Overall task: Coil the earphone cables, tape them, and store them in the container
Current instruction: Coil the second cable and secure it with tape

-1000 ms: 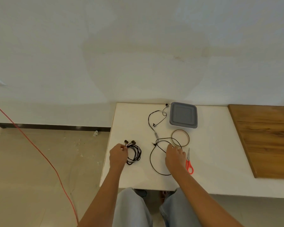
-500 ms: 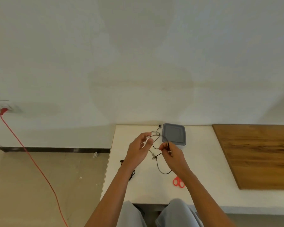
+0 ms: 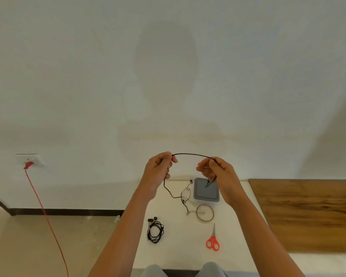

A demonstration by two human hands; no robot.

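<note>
Far left of the fingers, a red cord (image 3: 46, 214) is plugged into a white wall socket (image 3: 34, 159). A thin black earphone cable (image 3: 194, 154) is held raised by the left hand (image 3: 158, 170) and the right hand (image 3: 218, 174), with the fingers of both clamped on it. Below the fingers, a coiled black earphone set (image 3: 155, 230), a grey square container (image 3: 206, 191) and red-handled scissors (image 3: 213, 239) are laid on the white counter (image 3: 178, 252).
</note>
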